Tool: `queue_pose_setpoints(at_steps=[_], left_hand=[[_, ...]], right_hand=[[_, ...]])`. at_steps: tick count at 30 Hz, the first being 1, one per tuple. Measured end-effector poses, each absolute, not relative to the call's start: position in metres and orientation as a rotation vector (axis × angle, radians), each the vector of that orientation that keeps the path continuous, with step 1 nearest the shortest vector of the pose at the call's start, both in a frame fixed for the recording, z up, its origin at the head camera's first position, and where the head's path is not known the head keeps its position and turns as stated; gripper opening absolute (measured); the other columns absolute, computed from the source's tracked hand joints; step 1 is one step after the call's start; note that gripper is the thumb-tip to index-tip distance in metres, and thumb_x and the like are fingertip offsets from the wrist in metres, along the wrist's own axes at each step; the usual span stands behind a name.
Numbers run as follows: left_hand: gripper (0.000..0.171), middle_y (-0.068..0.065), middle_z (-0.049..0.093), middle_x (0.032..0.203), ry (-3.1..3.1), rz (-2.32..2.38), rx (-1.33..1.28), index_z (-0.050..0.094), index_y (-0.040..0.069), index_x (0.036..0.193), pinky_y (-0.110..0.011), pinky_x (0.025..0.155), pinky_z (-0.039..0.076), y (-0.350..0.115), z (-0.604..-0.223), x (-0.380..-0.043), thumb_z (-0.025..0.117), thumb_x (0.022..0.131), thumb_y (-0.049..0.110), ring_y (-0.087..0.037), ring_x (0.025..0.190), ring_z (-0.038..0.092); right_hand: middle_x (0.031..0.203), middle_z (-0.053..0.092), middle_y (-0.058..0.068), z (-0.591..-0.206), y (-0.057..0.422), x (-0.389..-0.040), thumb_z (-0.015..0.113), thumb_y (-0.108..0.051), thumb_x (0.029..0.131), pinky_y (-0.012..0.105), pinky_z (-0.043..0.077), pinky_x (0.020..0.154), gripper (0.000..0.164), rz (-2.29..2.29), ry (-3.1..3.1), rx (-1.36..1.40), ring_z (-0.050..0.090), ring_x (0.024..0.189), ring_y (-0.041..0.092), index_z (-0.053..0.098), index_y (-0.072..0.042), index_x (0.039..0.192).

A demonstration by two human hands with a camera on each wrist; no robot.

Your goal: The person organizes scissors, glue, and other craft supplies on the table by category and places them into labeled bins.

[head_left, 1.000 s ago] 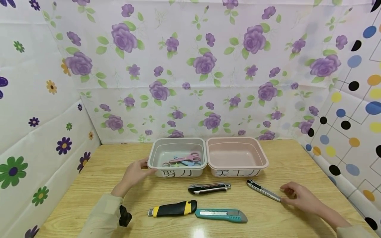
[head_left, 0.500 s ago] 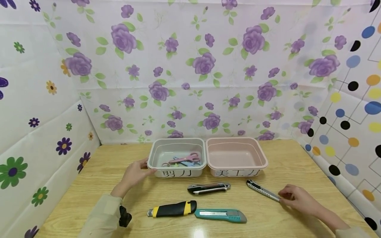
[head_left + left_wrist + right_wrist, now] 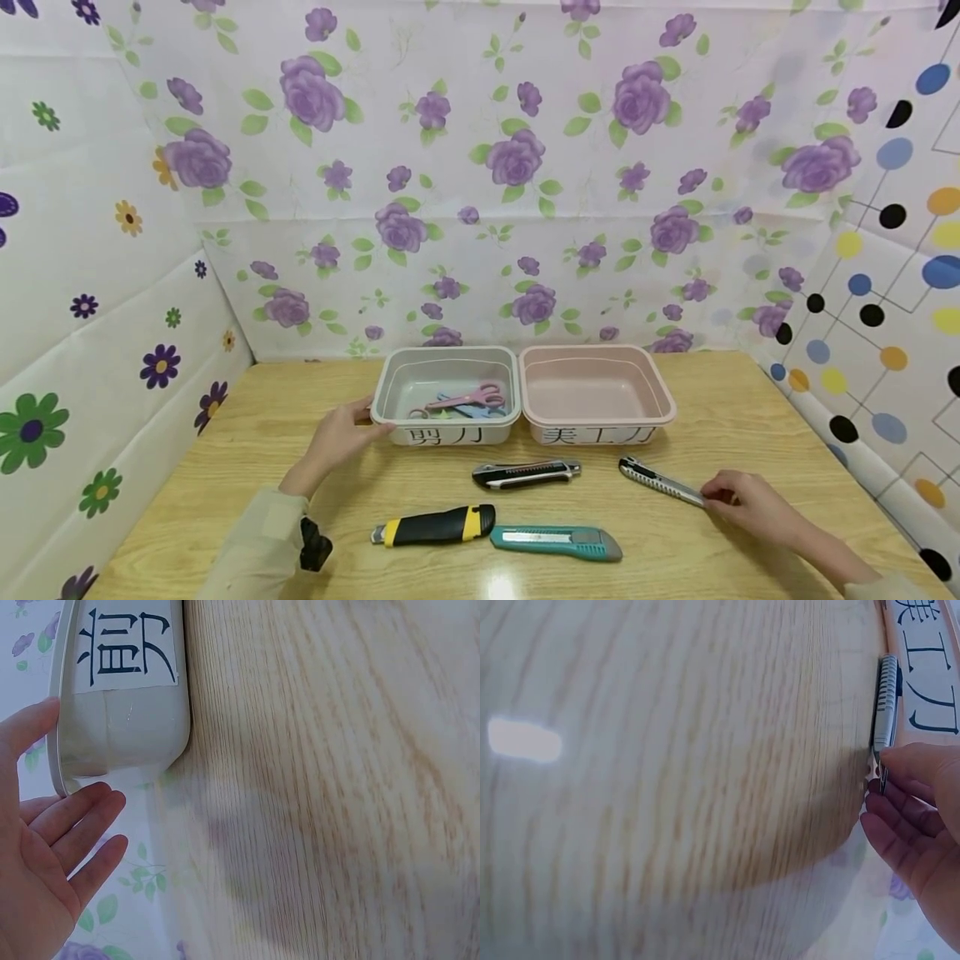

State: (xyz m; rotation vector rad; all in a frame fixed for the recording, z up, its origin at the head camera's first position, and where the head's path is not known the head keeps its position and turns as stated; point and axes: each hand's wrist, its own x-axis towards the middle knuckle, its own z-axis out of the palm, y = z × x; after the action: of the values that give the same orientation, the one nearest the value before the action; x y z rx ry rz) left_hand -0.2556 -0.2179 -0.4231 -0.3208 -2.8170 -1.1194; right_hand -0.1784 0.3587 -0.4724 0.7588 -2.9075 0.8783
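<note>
At the left my left hand (image 3: 341,437) touches the corner of a grey plastic bin (image 3: 127,724), thumb against the front rim and relaxed fingers by its side. Several scissors lie in the bin, a pink pair (image 3: 468,398) on top. My right hand (image 3: 757,504) pinches the near end of a silver snap-off utility knife (image 3: 663,482) between thumb and fingers; the knife's far end points toward the pink bin (image 3: 600,436). In the right wrist view, the thumb (image 3: 911,761) hides part of that knife's end.
A black-and-white utility knife (image 3: 527,474) lies before the bins. Nearer are a black-and-yellow one (image 3: 438,527) and a teal one (image 3: 557,542), end to end. Both bins carry printed labels and stand side by side near the floral cloth (image 3: 517,250) behind the wooden table.
My right hand has moved slightly left and closed its fingers on the end of the silver utility knife, which has shifted a little. My left hand has stayed at the grey bin.
</note>
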Motion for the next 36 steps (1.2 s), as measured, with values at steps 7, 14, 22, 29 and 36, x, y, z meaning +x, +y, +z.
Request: queue_pose_setpoints(at_steps=[7,14,22,29,36], left_hand=[[0.071,-0.02,0.062,0.109,-2.811,-1.099,-0.334,0.046,-0.003,0.131,-0.046,0.079,0.049,-0.219,-0.423,-0.256,0.068,0.079,0.041,-0.031,0.098,0.061],[0.071,-0.019,0.063,0.108,-2.814,-1.086,-0.322,0.045,-0.003,0.131,-0.046,0.079,0.048,-0.22,-0.424,-0.256,0.068,0.079,0.04,-0.03,0.098,0.061],[0.073,-0.019,0.063,0.108,-2.829,-1.081,-0.308,0.044,-0.003,0.132,-0.047,0.08,0.047,-0.219,-0.424,-0.255,0.068,0.079,0.042,-0.03,0.098,0.061],[0.074,-0.017,0.064,0.107,-2.831,-1.082,-0.31,0.045,-0.003,0.131,-0.046,0.08,0.048,-0.219,-0.426,-0.257,0.068,0.078,0.044,-0.029,0.098,0.061],[0.075,-0.018,0.063,0.108,-2.832,-1.107,-0.302,0.045,-0.004,0.131,-0.046,0.08,0.048,-0.219,-0.425,-0.256,0.068,0.078,0.043,-0.03,0.098,0.061]], right_hand=[[0.074,0.058,-0.009,-0.474,0.357,-0.18,0.069,-0.005,0.078,0.02,0.045,0.052,0.005,0.872,-2.847,0.783,0.05,0.065,-0.004,0.068,-0.004,0.083],[0.074,0.057,-0.01,-0.475,0.357,-0.186,0.068,-0.004,0.077,0.02,0.045,0.053,0.007,0.874,-2.862,0.749,0.049,0.065,-0.004,0.068,-0.004,0.085],[0.073,0.057,-0.006,-0.474,0.349,-0.187,0.071,-0.002,0.073,0.02,0.044,0.053,0.012,0.889,-2.859,0.749,0.049,0.065,-0.002,0.067,-0.003,0.085],[0.073,0.055,-0.008,-0.475,0.341,-0.191,0.074,-0.009,0.072,0.019,0.042,0.052,0.014,0.879,-2.828,0.772,0.048,0.063,-0.001,0.067,-0.005,0.084],[0.071,0.053,-0.008,-0.478,0.333,-0.197,0.076,-0.015,0.072,0.019,0.04,0.051,0.016,0.882,-2.809,0.782,0.046,0.062,0.0,0.067,-0.008,0.083]])
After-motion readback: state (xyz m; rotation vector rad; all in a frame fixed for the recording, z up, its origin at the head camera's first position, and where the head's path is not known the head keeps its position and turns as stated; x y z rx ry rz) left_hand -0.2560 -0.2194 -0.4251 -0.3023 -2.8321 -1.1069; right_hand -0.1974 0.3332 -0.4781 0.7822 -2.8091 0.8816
